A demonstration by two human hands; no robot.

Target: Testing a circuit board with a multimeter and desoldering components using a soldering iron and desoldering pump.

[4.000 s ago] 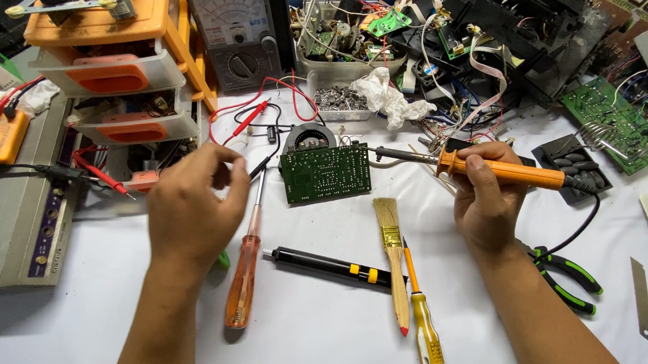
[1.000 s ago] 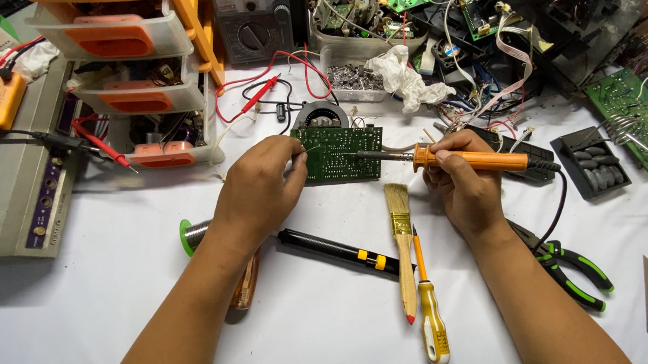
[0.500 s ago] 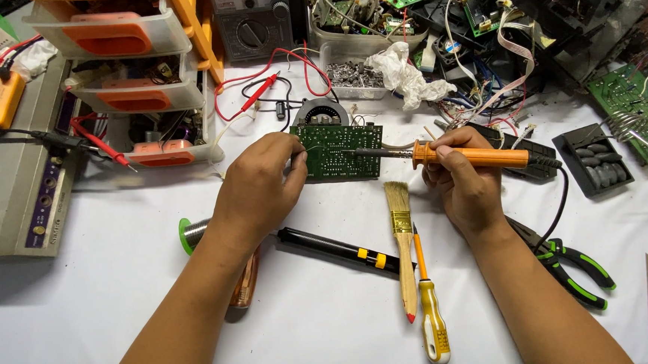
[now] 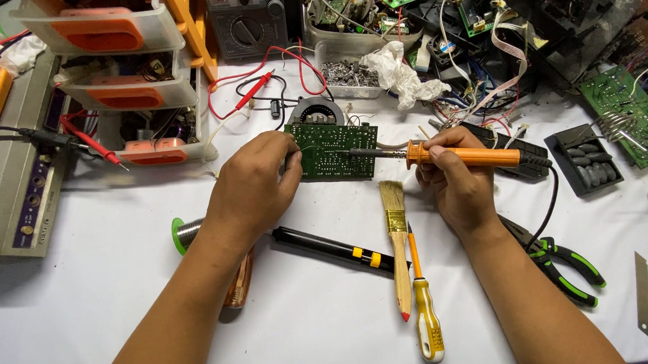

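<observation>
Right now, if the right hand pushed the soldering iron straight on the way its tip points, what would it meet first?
The right hand aims the orange soldering iron leftward. Its tip already seems to rest on the green circuit board; beyond that lie the left hand fingers steadying the board's edge. Depth is uncertain.

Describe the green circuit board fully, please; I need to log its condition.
The green circuit board is a small rectangle lying flat on the white table, solder side up, dotted with tiny silvery joints. The left hand pinches its left edge, while the right hand rests the metal tip of an orange-handled soldering iron on its right part. A round grey fan sits just behind it. No damage shows.
</observation>
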